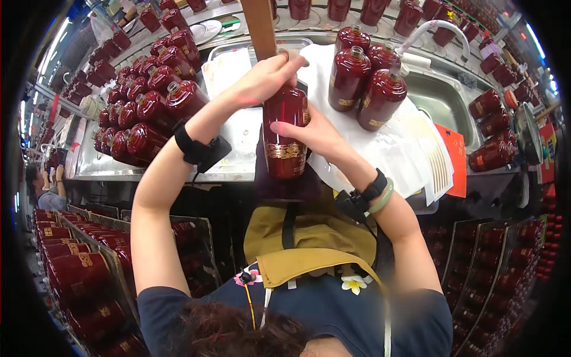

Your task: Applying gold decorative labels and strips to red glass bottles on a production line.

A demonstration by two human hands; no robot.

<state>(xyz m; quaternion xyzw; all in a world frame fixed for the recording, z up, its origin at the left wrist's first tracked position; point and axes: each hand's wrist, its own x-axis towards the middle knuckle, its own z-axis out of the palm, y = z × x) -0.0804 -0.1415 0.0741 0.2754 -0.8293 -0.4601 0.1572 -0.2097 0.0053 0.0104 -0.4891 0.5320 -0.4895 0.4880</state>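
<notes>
A dark red glass bottle (285, 113) with gold decoration stands in front of me at the table's near edge. Around its side my right hand (318, 134) is closed, the thumb across its front. My left hand (267, 78) is curled over the bottle's top, fingers bent together; it hides the neck, and what the fingers pinch there I cannot make out. Just right of my hands, several similar red bottles (350, 80) with open necks stand on white sheeting (318, 68).
More red bottles (157, 107) crowd the metal counter at left. A wooden post (259, 30) rises beyond my left hand. At right are a sink (437, 95) with a curved faucet (437, 25), a stack of pale sheets (431, 149) and a red-orange card (453, 160). Bottle-filled crates (89, 262) flank me.
</notes>
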